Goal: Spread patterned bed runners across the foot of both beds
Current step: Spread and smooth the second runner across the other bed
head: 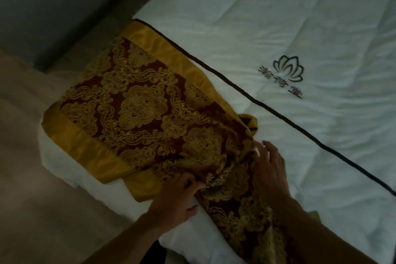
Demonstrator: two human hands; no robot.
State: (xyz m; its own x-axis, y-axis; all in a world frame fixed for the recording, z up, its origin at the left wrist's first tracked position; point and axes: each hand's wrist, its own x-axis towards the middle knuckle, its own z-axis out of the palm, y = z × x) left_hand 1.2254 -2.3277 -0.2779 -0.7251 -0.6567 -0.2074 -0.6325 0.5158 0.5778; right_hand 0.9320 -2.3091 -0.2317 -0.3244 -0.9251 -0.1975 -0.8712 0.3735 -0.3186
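A bed runner [139, 109], dark red with gold scrollwork and a plain gold border, lies across the foot of a bed with a white duvet [289, 17]. Its far end lies flat at the bed's left corner; the near part is bunched into folds. My left hand [180, 193] pinches a fold at the runner's near gold edge. My right hand [270, 169] rests with fingers spread on the crumpled part, beside the duvet's dark piping line [278, 113].
The duvet carries a dark embroidered lotus logo with characters [288, 75]. Beige floor [32, 167] runs along the left of the bed, and a grey wall [53, 2] stands beyond the bed's corner.
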